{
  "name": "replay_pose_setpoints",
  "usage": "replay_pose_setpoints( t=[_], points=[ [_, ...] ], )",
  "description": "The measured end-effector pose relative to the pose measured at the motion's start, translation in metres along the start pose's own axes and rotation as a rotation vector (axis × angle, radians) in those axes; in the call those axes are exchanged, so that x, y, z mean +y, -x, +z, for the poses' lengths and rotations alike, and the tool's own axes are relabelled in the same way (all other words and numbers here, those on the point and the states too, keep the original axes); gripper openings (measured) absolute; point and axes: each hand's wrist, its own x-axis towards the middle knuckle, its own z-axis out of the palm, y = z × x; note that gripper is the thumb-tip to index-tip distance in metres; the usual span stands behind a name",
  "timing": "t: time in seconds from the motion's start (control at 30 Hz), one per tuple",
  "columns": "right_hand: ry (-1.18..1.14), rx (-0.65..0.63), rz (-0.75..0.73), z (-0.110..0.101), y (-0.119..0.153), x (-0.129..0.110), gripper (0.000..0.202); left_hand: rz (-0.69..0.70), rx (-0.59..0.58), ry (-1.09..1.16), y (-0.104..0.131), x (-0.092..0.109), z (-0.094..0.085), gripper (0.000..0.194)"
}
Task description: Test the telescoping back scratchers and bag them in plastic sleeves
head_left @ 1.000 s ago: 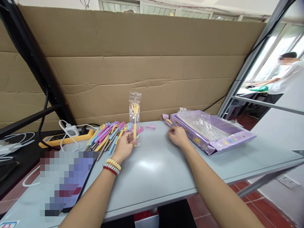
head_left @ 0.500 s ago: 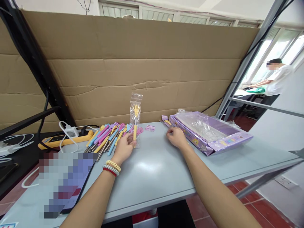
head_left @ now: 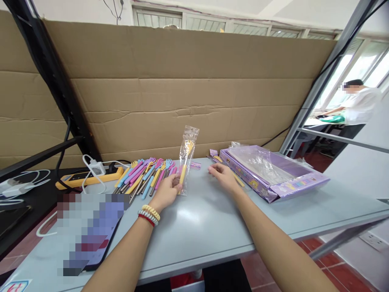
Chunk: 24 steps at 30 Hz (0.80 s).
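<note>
In my left hand (head_left: 166, 190) is a yellow back scratcher (head_left: 183, 172) with a small hand-shaped head, inside a clear plastic bag (head_left: 191, 132). The fingers close around its handle, and the bag leans slightly right. My right hand (head_left: 223, 174) hovers a little to the right, fingers loosely bent and apart, with nothing visible in them. Behind and beside it, another yellow back scratcher (head_left: 238, 179) lies along the purple box, partly hidden by the hand. Left of my left hand is a pile of back scratchers (head_left: 142, 176) in pink, purple, blue and yellow.
An open purple box (head_left: 300, 187) with clear plastic bags (head_left: 258, 162) stands at right. A small pink label (head_left: 195, 165) lies on the table. A phone (head_left: 100, 239), power strip (head_left: 91, 178) and cables are at left; cardboard (head_left: 188, 89) closes the back.
My left hand has shifted right with the bagged back scratcher, which now tilts right. My right hand has moved slightly left, uncovering the yellow handle beside the box. The view has turned a little.
</note>
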Motion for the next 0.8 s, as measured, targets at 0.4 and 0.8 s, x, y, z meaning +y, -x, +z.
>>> replay_pose_setpoints(
  t=[0.4, 0.8],
  points=[
    [-0.583, -0.313, 0.205, 0.032, 0.01, -0.002, 0.04, 0.053, -0.124, -0.219, 0.005, -0.002, 0.016, 0.04],
    [-0.563, -0.302, 0.216, 0.031, 0.012, -0.012, 0.044, 0.119, -0.045, -0.299, 0.009, 0.008, 0.012, 0.016]
  ],
)
